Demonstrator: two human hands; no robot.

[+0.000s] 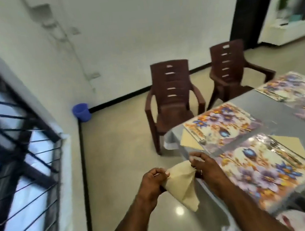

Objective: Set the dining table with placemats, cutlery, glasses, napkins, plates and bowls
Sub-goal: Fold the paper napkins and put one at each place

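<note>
Beside table (272,105), limp cream napkin (182,184)

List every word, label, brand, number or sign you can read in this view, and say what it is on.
No readable text anywhere in this view.
Brown plastic chairs: pale marks in the backrest slots are gaps, not lettering.
Floral placemats: flower print only, no words.
Cream cloth napkin held between left hand and right hand: plain.
Blue plastic bucket: no label visible.
Items on the far white shelf: too blurred to read.
</note>
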